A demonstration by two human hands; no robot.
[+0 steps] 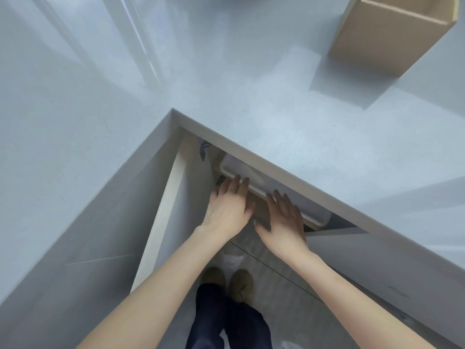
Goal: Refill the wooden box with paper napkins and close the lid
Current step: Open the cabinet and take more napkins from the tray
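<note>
Your left hand (226, 210) and right hand (284, 222) are both flat and released, fingers spread, holding nothing. They reach side by side into the open cupboard under the counter (276, 137). Just past your fingertips lies a white bin (241, 170) on the upper shelf, its rim running from upper left down to lower right, parallel to the counter edge above it. Your left fingertips touch or all but touch the near rim toward its left end; I cannot tell whether there is contact. Your right fingers lie over the rim further right, and beyond them the bin's lower right corner shows. So the bin's long axis runs across both hands, and each hand is set to take one part of the near edge.

What the bin holds is hidden by the counter overhang, so I cannot tell if napkins are in it. That overhang sits close above the bin; you will likely need to draw it straight toward you before lifting.

The open door (161, 217) stands at your left, with a hinge (204, 150) near its top.

The box (392, 34) stands on the counter at the far right, well apart from both hands, nearer your right. Its lid cannot be judged from here.
</note>
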